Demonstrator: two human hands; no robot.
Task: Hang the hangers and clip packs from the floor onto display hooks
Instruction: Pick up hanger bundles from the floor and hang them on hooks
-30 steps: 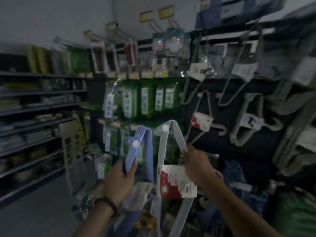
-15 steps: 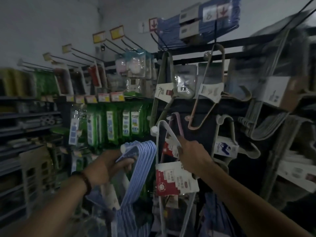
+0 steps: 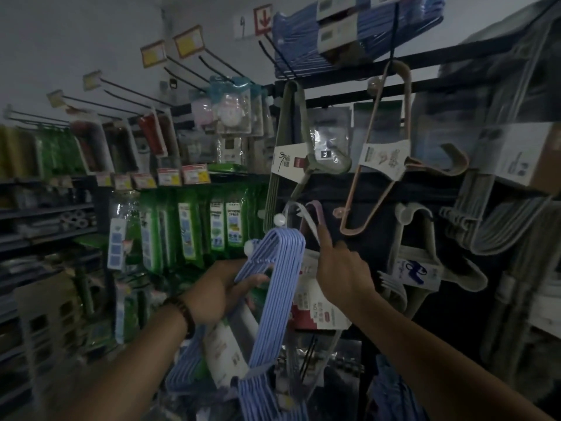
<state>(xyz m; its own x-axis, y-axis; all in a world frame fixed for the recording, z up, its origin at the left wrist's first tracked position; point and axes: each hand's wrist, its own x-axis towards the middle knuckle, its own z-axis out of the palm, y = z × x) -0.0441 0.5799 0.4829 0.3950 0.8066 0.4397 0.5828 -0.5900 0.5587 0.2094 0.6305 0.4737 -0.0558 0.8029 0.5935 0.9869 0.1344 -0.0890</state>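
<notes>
Your left grip [image 3: 224, 290] is clamped on the bundle of blue plastic hangers [image 3: 279, 299]. Its long axis is upright, hooks topmost, just left of the white red-carded hanger pack [image 3: 315, 311]. Your right grip [image 3: 343, 268] touches that pack, but I cannot tell whether it is clamped.

A white sign [image 3: 263, 17] on the wall above the hooks bears a red arrow pointing down. The white card [image 3: 243, 25] just left of it carries a mark like a "9". A small dark sticker [image 3: 326, 154] on a clear bag shows a pale character, perhaps "3". Print on the shelf price tags [image 3: 195, 175], green packs [image 3: 217, 226] and red-and-white hanger label [image 3: 318, 311] is too blurred to read.
</notes>
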